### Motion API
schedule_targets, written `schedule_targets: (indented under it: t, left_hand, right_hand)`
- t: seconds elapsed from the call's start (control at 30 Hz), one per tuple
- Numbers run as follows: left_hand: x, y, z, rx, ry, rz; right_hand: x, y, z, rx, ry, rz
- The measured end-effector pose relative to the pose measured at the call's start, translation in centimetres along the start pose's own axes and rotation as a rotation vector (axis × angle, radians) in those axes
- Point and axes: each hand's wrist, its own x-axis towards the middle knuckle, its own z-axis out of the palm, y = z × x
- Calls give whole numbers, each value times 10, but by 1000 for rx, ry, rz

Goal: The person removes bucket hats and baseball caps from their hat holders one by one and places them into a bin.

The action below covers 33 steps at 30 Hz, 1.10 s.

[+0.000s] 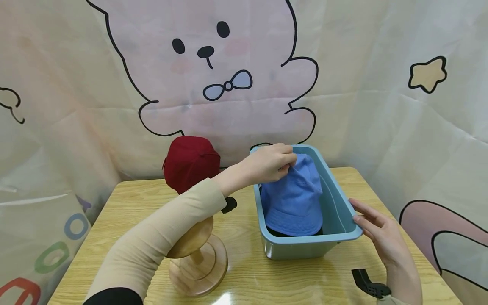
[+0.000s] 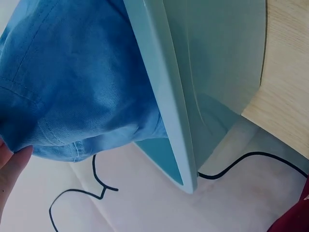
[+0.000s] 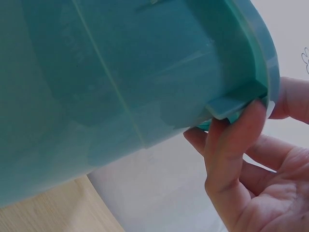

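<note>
My left hand [image 1: 272, 164] pinches the crown of a blue cap [image 1: 295, 203], its brim toward me, inside a light-blue plastic bin [image 1: 335, 190]. In the left wrist view, the cap's crown [image 2: 82, 82] rises above the bin's rim [image 2: 166, 96], and only a thumb and part of a finger show at the edge. My right hand [image 1: 385, 235] grips the bin's right rim near its front corner. The right wrist view shows fingers [image 3: 231, 140] curled under the rim [image 3: 265, 53]. Something dark lies below the blue cap, mostly hidden.
To the left, a red cap [image 1: 190, 163] appears above a wooden stand [image 1: 198, 267] with a round base; my left forearm hides what lies between them. The wooden table [image 1: 244, 275] carries the bin and stand. A cartoon-printed cloth [image 1: 343, 63] hangs behind and at the sides.
</note>
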Motion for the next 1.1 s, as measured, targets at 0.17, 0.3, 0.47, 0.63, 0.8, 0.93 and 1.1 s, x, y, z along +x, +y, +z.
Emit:
schedule_targets:
  t: [0.17, 0.3, 0.47, 0.63, 0.8, 0.93, 1.1]
  left_hand:
    - [6, 4, 7, -10, -55, 13]
    - [10, 6, 12, -4, -103, 14]
    - [13, 7, 17, -5, -177, 15]
    - [11, 6, 22, -8, -241, 20]
    - [9, 5, 28, 18, -302, 21]
    - [7, 4, 33, 50, -335, 38]
    - [5, 1, 40, 79, -373, 36]
  right_hand:
    - [0, 0, 0, 1, 1, -9]
    - [-1, 0, 0, -7, 1, -11]
    - [-2, -1, 1, -20, 0, -3]
    - [-2, -1, 1, -24, 7, 3]
    - [-2, -1, 1, -25, 10, 6]
    - [-2, 0, 1, -22, 10, 4]
    - [-2, -1, 2, -26, 7, -2]
